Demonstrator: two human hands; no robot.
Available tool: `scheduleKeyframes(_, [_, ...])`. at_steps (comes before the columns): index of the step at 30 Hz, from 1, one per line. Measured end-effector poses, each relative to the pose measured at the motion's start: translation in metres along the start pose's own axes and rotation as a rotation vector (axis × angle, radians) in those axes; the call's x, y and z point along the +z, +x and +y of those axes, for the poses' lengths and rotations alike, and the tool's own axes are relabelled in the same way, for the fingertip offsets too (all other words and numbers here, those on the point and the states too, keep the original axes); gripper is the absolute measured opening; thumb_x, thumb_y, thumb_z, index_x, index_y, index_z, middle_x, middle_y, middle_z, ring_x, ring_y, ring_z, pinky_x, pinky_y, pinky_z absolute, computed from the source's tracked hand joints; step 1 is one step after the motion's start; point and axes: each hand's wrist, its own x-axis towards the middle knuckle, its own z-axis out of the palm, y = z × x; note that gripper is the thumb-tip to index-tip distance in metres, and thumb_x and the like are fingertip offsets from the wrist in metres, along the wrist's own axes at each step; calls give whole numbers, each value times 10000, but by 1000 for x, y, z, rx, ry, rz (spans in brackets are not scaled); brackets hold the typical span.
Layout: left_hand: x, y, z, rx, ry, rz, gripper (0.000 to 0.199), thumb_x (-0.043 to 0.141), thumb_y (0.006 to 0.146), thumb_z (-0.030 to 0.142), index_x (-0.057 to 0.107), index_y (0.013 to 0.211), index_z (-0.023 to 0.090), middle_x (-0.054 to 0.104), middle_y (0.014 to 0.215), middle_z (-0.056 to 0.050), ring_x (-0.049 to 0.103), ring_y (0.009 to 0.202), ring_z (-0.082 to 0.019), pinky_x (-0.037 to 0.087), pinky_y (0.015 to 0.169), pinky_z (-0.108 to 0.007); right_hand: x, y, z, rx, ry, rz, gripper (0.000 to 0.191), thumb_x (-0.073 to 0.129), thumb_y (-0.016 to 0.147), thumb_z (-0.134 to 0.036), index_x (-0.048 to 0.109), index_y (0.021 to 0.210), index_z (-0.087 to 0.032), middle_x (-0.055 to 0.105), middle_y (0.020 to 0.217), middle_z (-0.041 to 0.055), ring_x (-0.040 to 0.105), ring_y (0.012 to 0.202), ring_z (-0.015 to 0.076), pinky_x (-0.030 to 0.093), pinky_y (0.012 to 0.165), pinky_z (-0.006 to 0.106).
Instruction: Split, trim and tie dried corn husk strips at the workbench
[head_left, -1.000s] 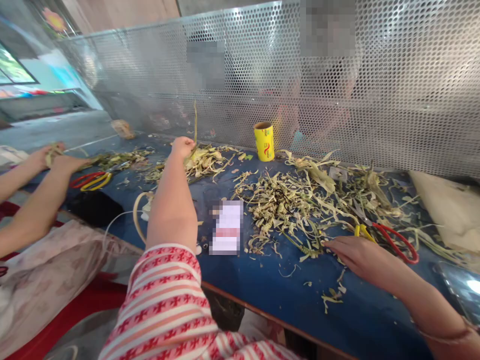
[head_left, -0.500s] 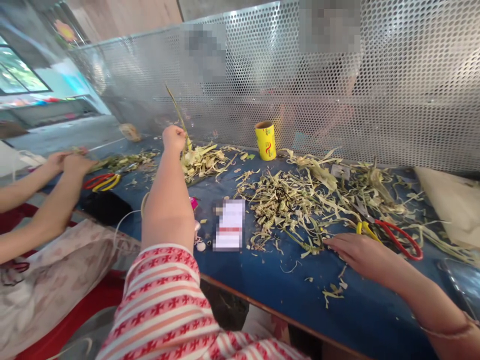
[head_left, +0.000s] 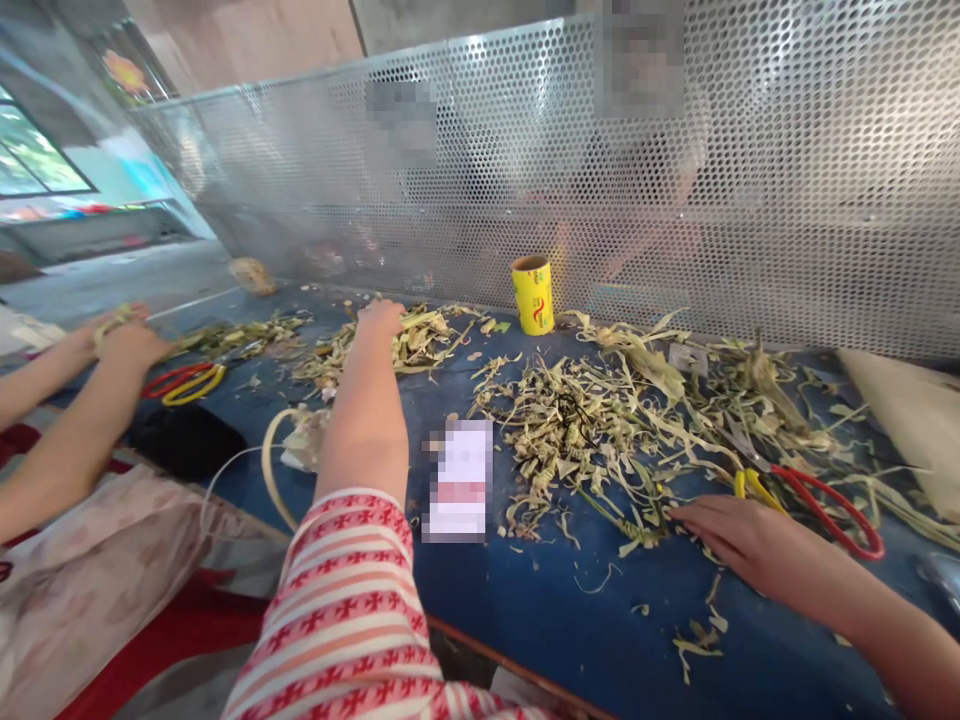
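My left hand (head_left: 381,316) reaches over the far pile of dried plant strips (head_left: 429,342). Its fingertips are hidden, so I cannot tell whether it grips a strip. Low on the blue table to the right rests my right hand (head_left: 739,535), fingers stretched out and close together. The fingertips lie at the edge of a large heap of pale, shredded strips (head_left: 559,420), beside a greenish twisted strip (head_left: 626,525). Just beyond this hand are scissors with red and yellow handles (head_left: 825,505).
A yellow tube (head_left: 533,296) stands by the perforated metal screen (head_left: 810,200). A blurred phone-like rectangle (head_left: 459,480) lies centrally. At left are another person's hands (head_left: 127,335), a second pair of scissors (head_left: 184,382) and a black pouch (head_left: 187,440). Brown paper (head_left: 907,420) lies right.
My left hand held up a long thin green stalk; it has lowered onto the far pile, and the upright stalk no longer shows. My right hand stays by the heap. The view has shifted slightly.
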Motion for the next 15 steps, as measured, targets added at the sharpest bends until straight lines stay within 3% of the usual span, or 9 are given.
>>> scheduleKeyframes(2, [9, -3, 15, 1, 121, -10, 436, 569, 763, 214, 624, 1194, 248, 560, 1304, -164, 483, 1233, -349, 345, 1022, -525, 0, -1, -1, 18, -8, 4, 348, 348, 947, -216, 678, 1056, -211, 731, 970, 64, 704, 871, 164, 586, 741, 272])
scheduleKeyframes(6, [22, -5, 30, -40, 209, 54, 407, 509, 774, 173, 648, 1156, 151, 606, 1214, -221, 508, 1191, -345, 348, 991, -477, 0, 0, -3, 72, 15, -15, 343, 372, 920, -177, 683, 1050, -238, 731, 968, 51, 706, 845, 164, 589, 710, 267])
scheduleKeyframes(11, [18, 2, 22, -18, 327, 101, 382, 485, 766, 155, 684, 1090, 123, 576, 1247, -233, 454, 1235, -336, 276, 1032, -486, 1, 1, -4, 93, 24, -44, 350, 349, 933, -188, 679, 1043, -229, 727, 962, 53, 707, 823, 162, 582, 680, 259])
scheduleKeyframes(15, [16, -1, 17, 31, 376, 10, 409, 591, 727, 252, 670, 1113, 143, 498, 1347, -222, 347, 1306, -372, 233, 1052, -527, 4, -2, -1, 55, 25, -36, 358, 341, 934, -183, 676, 1055, -220, 720, 980, 61, 701, 846, 165, 577, 709, 266])
